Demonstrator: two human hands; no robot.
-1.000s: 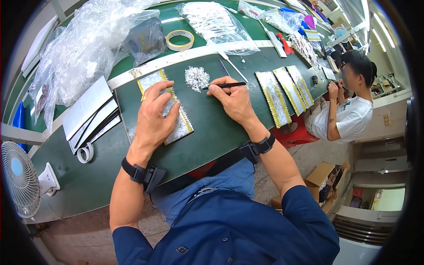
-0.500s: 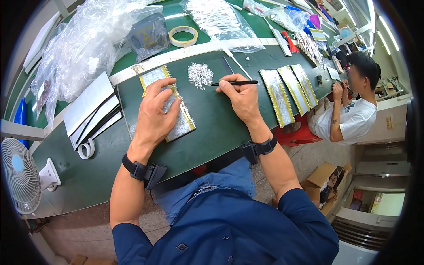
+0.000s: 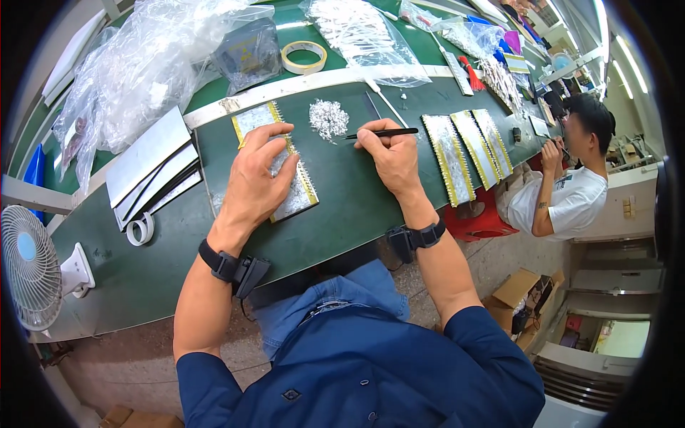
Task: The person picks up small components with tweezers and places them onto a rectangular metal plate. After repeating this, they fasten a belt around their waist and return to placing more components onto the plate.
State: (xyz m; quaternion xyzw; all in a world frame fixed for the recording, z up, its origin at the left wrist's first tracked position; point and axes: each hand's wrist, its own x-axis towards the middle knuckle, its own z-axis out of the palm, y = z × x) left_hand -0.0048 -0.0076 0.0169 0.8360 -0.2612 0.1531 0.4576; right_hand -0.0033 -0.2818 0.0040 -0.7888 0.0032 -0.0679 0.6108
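Note:
My left hand [image 3: 255, 173] lies over a pale mottled panel [image 3: 293, 205] with yellow edges, its fingers apart and slightly bent. Small white pieces line the panel's right edge in a row; its middle is hidden beneath the hand. In my right hand [image 3: 391, 155], black tweezers [image 3: 389, 133] are pinched between thumb and fingers. Their tips point left, at the lower right of a loose pile of tiny white pieces [image 3: 328, 119]. Whether the tips grip a piece is too small to tell.
Three similar panels [image 3: 448, 160] lie at right. Left are stacked grey sheets [image 3: 151, 171], a white tape roll [image 3: 140, 230] and a fan [image 3: 30, 265]. Plastic bags [image 3: 143, 78] and yellowish tape [image 3: 304, 57] lie beyond a pale rail. A co-worker [image 3: 560, 192] sits at right.
The whole view has shifted slightly. Both hands stay in nearly the same place, the tweezers still at the edge of the pile.

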